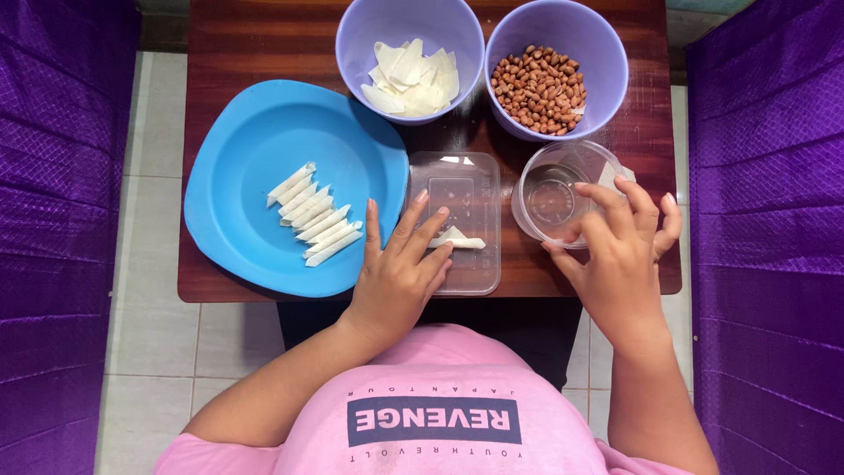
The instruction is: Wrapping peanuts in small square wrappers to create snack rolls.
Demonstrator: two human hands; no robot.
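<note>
A: Pressing down on a small folded white wrapper (457, 239), the left hand (397, 280) lies flat, fingers spread, fingertips (437, 215) on the wrapper; nothing clasped. The wrapper sits on an upturned clear lid (470, 180).

B: And handling?

A: Judged light, soft, thin, likely to tear; best taken by its edges with fingertips.

B: Right hand (620, 255)?

A: Grip loosely curled, fingertips dipped into a clear round tub (547, 189) just beside the lid; it closes on nothing that shows. Contents too clear to tell.

B: Further out?

A: Blue plate (237, 167) with a row of rolled white pieces (314, 214); lilac bowl (352, 44) of white wrappers; lilac bowl of peanuts (598, 44); all on a dark wooden worktop (264, 44).
</note>
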